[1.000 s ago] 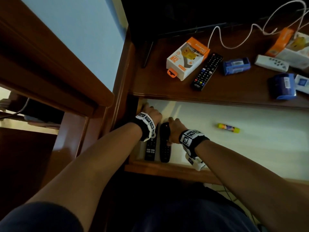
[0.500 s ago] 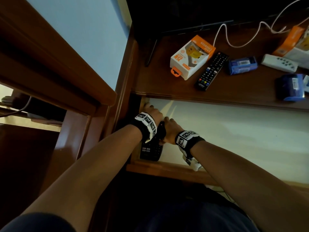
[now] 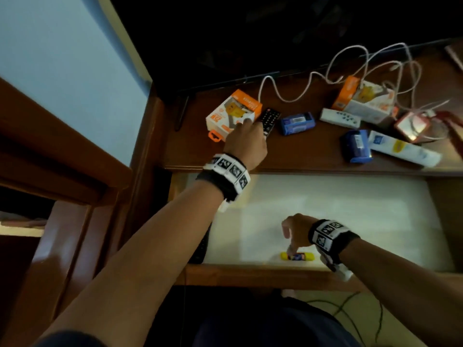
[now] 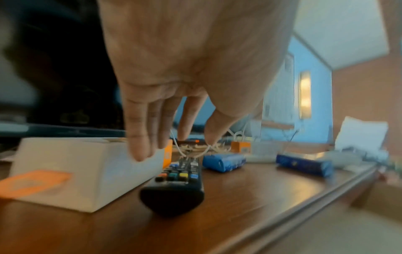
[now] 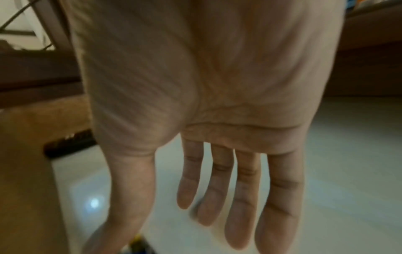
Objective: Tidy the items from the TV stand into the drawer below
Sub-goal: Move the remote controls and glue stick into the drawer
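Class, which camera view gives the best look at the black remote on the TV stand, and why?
The left wrist view: the black remote lies close and unobstructed, coloured buttons visible, beside the white box. In the head view the left hand covers most of it. The right wrist view does not show it.

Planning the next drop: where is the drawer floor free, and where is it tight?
Free: the white drawer floor beyond the right hand, out to its right wall. Tight: the left edge by the black remotes, and the front rail near the glue stick.
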Tool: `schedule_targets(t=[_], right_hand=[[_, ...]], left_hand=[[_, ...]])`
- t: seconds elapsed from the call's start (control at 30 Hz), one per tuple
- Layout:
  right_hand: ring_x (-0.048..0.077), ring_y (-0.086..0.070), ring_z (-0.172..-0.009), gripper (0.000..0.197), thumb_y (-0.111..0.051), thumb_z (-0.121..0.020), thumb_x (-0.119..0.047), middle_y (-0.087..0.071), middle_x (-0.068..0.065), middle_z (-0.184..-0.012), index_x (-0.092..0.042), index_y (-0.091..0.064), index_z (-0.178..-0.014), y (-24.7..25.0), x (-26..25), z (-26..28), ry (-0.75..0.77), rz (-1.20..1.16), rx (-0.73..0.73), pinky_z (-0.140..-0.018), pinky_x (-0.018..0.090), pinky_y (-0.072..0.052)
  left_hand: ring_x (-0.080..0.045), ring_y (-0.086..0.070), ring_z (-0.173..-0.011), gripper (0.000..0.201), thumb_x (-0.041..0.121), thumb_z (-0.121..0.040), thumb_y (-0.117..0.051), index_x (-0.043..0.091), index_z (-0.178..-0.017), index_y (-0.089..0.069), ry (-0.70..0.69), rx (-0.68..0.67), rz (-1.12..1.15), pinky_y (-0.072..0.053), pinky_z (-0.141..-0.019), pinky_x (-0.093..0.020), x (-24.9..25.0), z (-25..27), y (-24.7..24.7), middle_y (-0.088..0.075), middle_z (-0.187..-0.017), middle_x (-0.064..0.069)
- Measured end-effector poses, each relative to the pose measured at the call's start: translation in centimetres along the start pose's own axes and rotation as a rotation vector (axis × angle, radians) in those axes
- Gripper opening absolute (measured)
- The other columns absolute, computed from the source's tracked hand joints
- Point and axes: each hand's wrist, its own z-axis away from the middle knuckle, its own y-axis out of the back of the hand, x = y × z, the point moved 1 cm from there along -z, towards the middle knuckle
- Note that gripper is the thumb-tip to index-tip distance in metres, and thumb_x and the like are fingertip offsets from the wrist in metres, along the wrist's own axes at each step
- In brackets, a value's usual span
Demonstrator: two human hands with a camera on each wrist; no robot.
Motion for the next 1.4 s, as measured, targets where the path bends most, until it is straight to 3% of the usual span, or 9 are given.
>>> schedule_targets(t=[0.4,0.5,0.67,0.8,0.9,1.07,1.17,1.27,1.4], right_hand=[[0.03,-0.071,-0.087,0.031,-0.086,-0.079,-0.027,-0.073,0.013,-0.096,-0.005,-0.073,-0.097,-2.1,2.0,-0.1,0.133,0.181,-0.044,-0.069,0.035,-0.056],[0.025,-0.063,-0.076,0.02,-0.077,-0.084,-0.023,-0.071,0.012,-0.086,-0.005,-0.068,-0.086,-0.7,1.6,-0.2,0.126,-0.031,0.035,-0.061,0.028,-0.048],[0.014,-0.07,-0.052,0.029,-0.077,-0.079,-0.013,-0.075,0.01,-0.081,-0.017,-0.061,-0.104,1.8,0.0,-0.9,0.125,-0.63,0.223,-0.052,0.026,-0.058],[0.03,-0.073,-0.064,0.057,-0.075,-0.083,-0.005,-0.068,0.017,-0.105,-0.027,-0.04,-0.123,2.1,-3.5,-2.5,0.118,-0.776,0.233,-0.051,0.031,-0.06],[0.037,-0.073,-0.083,0.055,-0.084,-0.072,-0.01,-0.069,0.017,-0.108,-0.015,-0.05,-0.115,1.5,-6.7,-3.6,0.087,-0.672,0.2,-0.067,0.048,-0.064],[0.022,-0.05,-0.083,0.051,-0.084,-0.074,-0.029,-0.049,0.007,-0.102,-0.018,-0.042,-0.101,-0.4,-11.1,-5.7,0.034,-0.333,0.079,-0.063,0.032,-0.043],[0.029,-0.07,-0.098,0.03,-0.078,-0.084,-0.018,-0.071,0.013,-0.106,-0.003,-0.065,-0.105,-0.1,-11.9,-5.8,0.072,-0.229,0.138,-0.076,0.035,-0.057],[0.032,-0.073,-0.1,0.011,-0.069,-0.089,-0.016,-0.075,0.017,-0.1,-0.006,-0.066,-0.085,0.0,-11.9,-5.6,0.078,-0.222,0.174,-0.081,0.035,-0.06],[0.031,-0.072,-0.103,0.024,-0.074,-0.088,-0.015,-0.071,0.014,-0.104,0.0,-0.072,-0.108,0.0,-11.9,-5.8,0.104,-0.256,0.182,-0.091,0.038,-0.059]], left_hand=[[-0.037,-0.068,-0.103,0.029,0.024,-0.097,-0.063,0.008,-0.121,-0.062,0.15,-0.067,-0.189,-0.059,-0.083,-0.048,2.0,-4.2,-3.9,-0.068,-0.113,-0.016],[-0.036,-0.066,-0.109,0.038,0.027,-0.096,-0.063,0.003,-0.125,-0.056,0.217,-0.122,-0.087,-0.057,-0.087,-0.044,1.7,-2.3,-2.1,-0.065,-0.121,-0.018],[-0.026,-0.063,-0.098,0.051,0.035,-0.088,-0.07,0.01,-0.125,-0.047,0.307,-0.278,0.298,-0.051,-0.075,-0.035,-0.4,6.5,1.6,-0.061,-0.111,-0.007],[-0.023,-0.065,-0.084,0.046,0.048,-0.084,-0.073,0.016,-0.108,-0.049,0.45,-0.533,0.229,-0.054,-0.067,-0.036,-4.4,13.0,-1.0,-0.062,-0.095,-0.002],[-0.026,-0.066,-0.084,0.049,0.041,-0.08,-0.079,0.009,-0.106,-0.053,0.554,-0.695,0.232,-0.057,-0.066,-0.041,-6.7,14.2,-5.4,-0.063,-0.1,-0.009],[-0.025,-0.064,-0.073,0.032,0.029,-0.081,-0.08,0.002,-0.088,-0.064,0.539,-0.796,0.167,-0.055,-0.058,-0.029,-7.8,13.2,-9.5,-0.061,-0.08,-0.008],[-0.023,-0.062,-0.069,0.032,0.035,-0.079,-0.077,0.008,-0.077,-0.061,0.491,-0.85,0.078,-0.05,-0.058,-0.028,-8.1,13.0,-10.9,-0.059,-0.073,-0.005],[-0.023,-0.065,-0.071,0.035,0.043,-0.08,-0.073,0.009,-0.089,-0.071,0.404,-0.881,-0.013,-0.053,-0.063,-0.029,-8.5,13.4,-12.3,-0.069,-0.084,-0.008],[-0.031,-0.07,-0.098,0.031,0.032,-0.093,-0.062,0.01,-0.113,-0.069,0.228,-0.789,-0.204,-0.051,-0.072,-0.034,-9.1,12.6,-11.3,-0.071,-0.111,-0.01]])
